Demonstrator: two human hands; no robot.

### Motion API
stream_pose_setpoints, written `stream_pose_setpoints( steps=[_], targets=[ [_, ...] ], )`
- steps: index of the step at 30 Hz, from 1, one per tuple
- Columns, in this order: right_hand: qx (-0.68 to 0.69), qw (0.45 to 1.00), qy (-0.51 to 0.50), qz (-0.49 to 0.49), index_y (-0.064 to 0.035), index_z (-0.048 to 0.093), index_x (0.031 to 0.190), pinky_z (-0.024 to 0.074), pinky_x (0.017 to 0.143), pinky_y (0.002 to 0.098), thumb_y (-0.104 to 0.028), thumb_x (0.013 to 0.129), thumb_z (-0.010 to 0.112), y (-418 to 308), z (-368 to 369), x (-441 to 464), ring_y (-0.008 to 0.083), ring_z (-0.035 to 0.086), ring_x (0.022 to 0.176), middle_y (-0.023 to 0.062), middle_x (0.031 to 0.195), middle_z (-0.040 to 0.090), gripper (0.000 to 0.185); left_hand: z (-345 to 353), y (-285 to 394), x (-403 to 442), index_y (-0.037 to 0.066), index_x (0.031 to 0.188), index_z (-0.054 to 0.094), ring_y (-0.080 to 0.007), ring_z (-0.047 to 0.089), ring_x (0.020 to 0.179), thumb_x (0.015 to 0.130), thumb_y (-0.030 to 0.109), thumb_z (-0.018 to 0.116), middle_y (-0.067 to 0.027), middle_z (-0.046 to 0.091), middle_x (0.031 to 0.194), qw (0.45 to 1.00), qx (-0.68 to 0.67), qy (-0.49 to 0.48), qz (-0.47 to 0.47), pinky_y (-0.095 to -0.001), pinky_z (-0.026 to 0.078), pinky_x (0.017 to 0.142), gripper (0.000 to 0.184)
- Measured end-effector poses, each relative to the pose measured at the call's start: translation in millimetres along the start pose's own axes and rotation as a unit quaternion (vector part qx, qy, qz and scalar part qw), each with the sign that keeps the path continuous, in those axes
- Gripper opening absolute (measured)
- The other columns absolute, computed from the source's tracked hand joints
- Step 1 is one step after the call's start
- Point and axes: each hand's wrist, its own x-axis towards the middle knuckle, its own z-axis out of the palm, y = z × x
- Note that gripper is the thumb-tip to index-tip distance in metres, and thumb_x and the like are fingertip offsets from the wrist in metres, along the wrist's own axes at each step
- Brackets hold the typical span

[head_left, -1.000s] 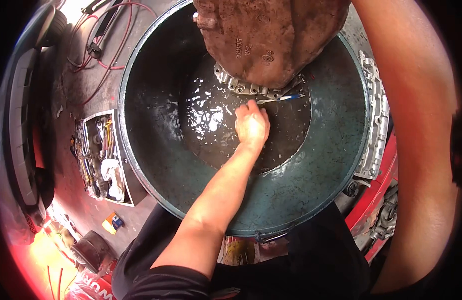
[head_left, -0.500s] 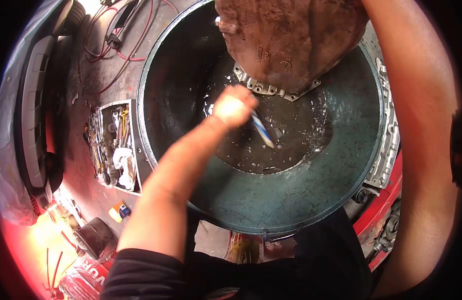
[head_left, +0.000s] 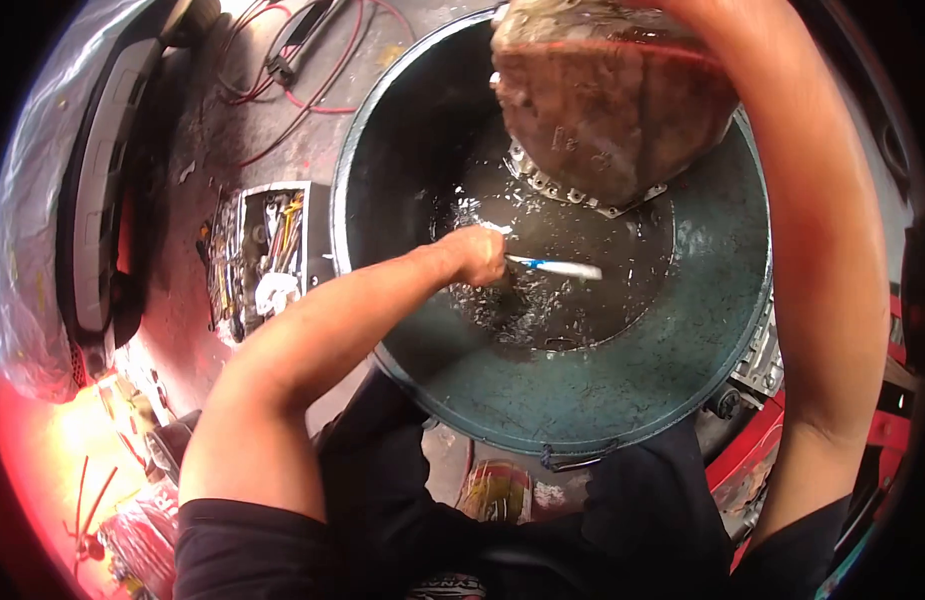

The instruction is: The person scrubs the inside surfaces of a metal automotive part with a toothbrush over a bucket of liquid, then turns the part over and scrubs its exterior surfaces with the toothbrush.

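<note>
My left hand [head_left: 479, 256] is closed round a slim blue-and-white brush [head_left: 557, 267], which points right, low over dark liquid [head_left: 622, 235] in a large green tub [head_left: 572, 395]. Its bristles cannot be made out. At the top, a brown, grimy metal housing [head_left: 602, 115] is tilted in the tub; its silvery bolt-hole flange [head_left: 567, 192] is lowermost, near the liquid. My right hand [head_left: 687, 8] reaches the housing's upper edge and seems to hold it; its fingers are mostly cut off by the frame.
A tool tray [head_left: 304, 235] full of hand tools and a white rag stands left of the tub. Red hose [head_left: 302, 125] lies on the floor behind it. A car bumper [head_left: 97, 190] is at far left. Metal parts [head_left: 762, 360] and a red frame [head_left: 747, 440] are at right.
My left hand has moved down and slightly right, and the brush has swung from slanting down to nearly level. The housing has tipped, showing its upper side. The liquid is splashing. The view has shifted.
</note>
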Motion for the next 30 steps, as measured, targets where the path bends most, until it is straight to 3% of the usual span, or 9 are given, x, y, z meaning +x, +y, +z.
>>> stream_pose_setpoints(
  steps=[2,4,6,8,12,18,24,28,30],
  targets=[
    [-0.025,0.998,-0.017,-0.056,-0.0011,0.068,0.104,0.0426,0.096,0.0415,-0.029,0.082,0.066,-17.8,3.6,-22.3,0.0278,0.059,0.110,0.0180,0.112,0.064,0.036,-60.9,52.1,-36.9,0.003,0.078,0.066,-0.0327,0.068,0.076,0.074,0.017,0.059,-0.0178,0.066,0.071,0.985,0.009,-0.042,-0.168,-0.0437,0.055,0.073,0.016],
    [0.045,0.994,-0.100,-0.003,0.0004,0.069,0.098,0.0490,0.087,0.0372,-0.026,0.087,0.065,-45.3,2.7,-51.2,0.0267,0.064,0.092,0.0121,0.098,0.066,0.029,-66.5,63.6,-68.0,0.005,0.082,0.067,-0.0329,0.067,0.078,0.074,0.015,0.060,-0.0155,0.066,0.074,0.990,0.053,0.035,-0.128,-0.0445,0.053,0.074,0.015],
    [0.163,0.968,0.074,-0.178,-0.0040,0.064,0.088,0.0460,0.095,0.0445,-0.014,0.081,0.060,-62.8,34.7,-94.1,0.0337,0.060,0.098,0.0137,0.100,0.062,0.013,-48.4,71.8,-96.0,0.006,0.085,0.066,-0.0335,0.064,0.078,0.073,0.011,0.059,-0.0132,0.065,0.077,0.971,0.087,0.187,-0.123,-0.0434,0.052,0.074,0.015],
    [0.302,0.929,-0.093,-0.193,-0.0036,0.065,0.097,0.0421,0.101,0.0457,-0.025,0.084,0.062,-90.0,78.5,-149.3,0.0355,0.054,0.112,0.0145,0.113,0.060,0.025,-40.8,82.8,-121.5,0.005,0.083,0.064,-0.0336,0.062,0.078,0.074,0.009,0.059,-0.0128,0.064,0.081,0.952,0.065,0.269,-0.132,-0.0422,0.051,0.074,0.012],
    [0.227,0.905,-0.345,-0.104,-0.0068,0.046,0.139,0.0259,0.115,0.0477,-0.043,0.093,0.054,-120.3,222.2,-253.7,0.0365,0.029,0.140,0.0201,0.147,0.038,0.059,-40.6,66.5,-143.7,0.005,0.084,0.060,-0.0332,0.062,0.074,0.075,0.003,0.060,-0.0132,0.059,0.074,0.939,-0.018,0.309,-0.149,-0.0425,0.050,0.067,0.010],
    [0.029,0.920,-0.385,0.069,-0.0052,0.038,0.145,0.0139,0.116,0.0569,-0.045,0.090,0.052,-191.6,327.8,-232.2,0.0364,0.022,0.144,0.0188,0.154,0.029,0.069,-40.2,54.5,-150.7,0.005,0.079,0.055,-0.0323,0.059,0.066,0.070,-0.001,0.065,-0.0119,0.055,0.069,0.913,-0.083,0.377,-0.131,-0.0424,0.048,0.062,0.015],
    [0.193,0.946,-0.255,-0.054,0.0017,0.062,0.113,0.0401,0.103,0.0427,-0.016,0.087,0.049,-229.1,323.2,-296.5,0.0342,0.045,0.128,0.0208,0.137,0.049,0.034,-36.1,53.4,-150.7,0.005,0.080,0.056,-0.0279,0.057,0.066,0.069,0.001,0.067,-0.0088,0.054,0.071,0.904,-0.060,0.412,-0.098,-0.0384,0.046,0.062,0.016],
    [0.421,0.805,-0.406,0.102,0.0001,0.064,0.090,0.0529,0.069,0.0372,-0.002,0.079,0.052,-220.5,274.7,-352.9,0.0308,0.064,0.077,0.0155,0.081,0.066,0.016,-37.4,54.7,-154.2,0.005,0.082,0.057,-0.0289,0.058,0.068,0.073,0.002,0.067,-0.0090,0.055,0.072,0.900,-0.079,0.422,-0.080,-0.0393,0.047,0.062,0.014],
    [0.548,0.444,-0.420,0.571,0.0008,0.063,0.084,0.0528,0.068,0.0345,0.002,0.079,0.049,-193.1,266.1,-362.7,0.0267,0.063,0.068,0.0142,0.068,0.062,0.015,-37.6,55.3,-152.4,0.006,0.082,0.056,-0.0293,0.059,0.068,0.073,0.003,0.067,-0.0092,0.055,0.072,0.904,-0.082,0.412,-0.082,-0.0397,0.047,0.063,0.014]
  ],
)
